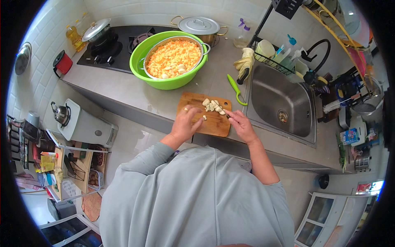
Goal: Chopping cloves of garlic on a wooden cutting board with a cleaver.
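Note:
On the counter's front edge lies a wooden cutting board (213,128). Peeled garlic cloves, whole and cut (211,105), are bunched on its upper right part. My right hand (243,126) grips a knife (227,116) at the board's right side; its blade is mostly hidden against the garlic. Over the board's left side hovers my left hand (186,122), fingers bent and apart, with nothing seen in it. A small garlic piece (204,117) lies just right of its thumb. Beyond the board, a green basin (166,85) holds a metal colander (146,68) of diced orange and pale vegetables (174,55).
A green peeler (234,86) lies between the board and the steel sink (277,98). Yellowish gloves (245,60) hang by the dish rack (274,64). A lidded pot (199,26) stands behind the basin, the black gas hob (123,51) to its left.

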`<state>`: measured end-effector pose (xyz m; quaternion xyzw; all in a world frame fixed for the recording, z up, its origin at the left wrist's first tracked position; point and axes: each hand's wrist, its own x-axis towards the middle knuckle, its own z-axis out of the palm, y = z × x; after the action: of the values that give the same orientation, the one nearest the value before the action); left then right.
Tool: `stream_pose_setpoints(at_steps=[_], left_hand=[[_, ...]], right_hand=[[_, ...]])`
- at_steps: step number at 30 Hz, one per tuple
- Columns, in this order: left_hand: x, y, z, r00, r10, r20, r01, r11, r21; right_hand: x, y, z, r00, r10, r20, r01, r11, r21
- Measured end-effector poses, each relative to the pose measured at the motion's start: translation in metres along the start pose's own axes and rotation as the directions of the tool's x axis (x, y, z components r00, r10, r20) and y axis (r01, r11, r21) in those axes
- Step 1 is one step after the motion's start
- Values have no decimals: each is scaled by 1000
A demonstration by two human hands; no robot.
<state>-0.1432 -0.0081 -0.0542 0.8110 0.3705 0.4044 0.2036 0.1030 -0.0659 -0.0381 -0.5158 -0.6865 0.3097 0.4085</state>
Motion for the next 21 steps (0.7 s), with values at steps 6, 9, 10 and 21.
stream_pose_setpoints(at_steps=[6,9,10,21], left_hand=[[-3,-14,30,981,-12,195,-12,993,121],[2,-16,27,973,-49,226,25,994,108],[2,-19,28,973,-46,227,22,994,109],[32,-25,42,986,13,169,-44,983,179]], right_hand=[[-10,10,1,996,78,-50,-73,992,102],[-14,14,2,990,115,-83,-100,981,164],[-15,15,3,984,142,-110,-117,972,205],[-31,15,-4,959,196,-202,-146,960,238]])
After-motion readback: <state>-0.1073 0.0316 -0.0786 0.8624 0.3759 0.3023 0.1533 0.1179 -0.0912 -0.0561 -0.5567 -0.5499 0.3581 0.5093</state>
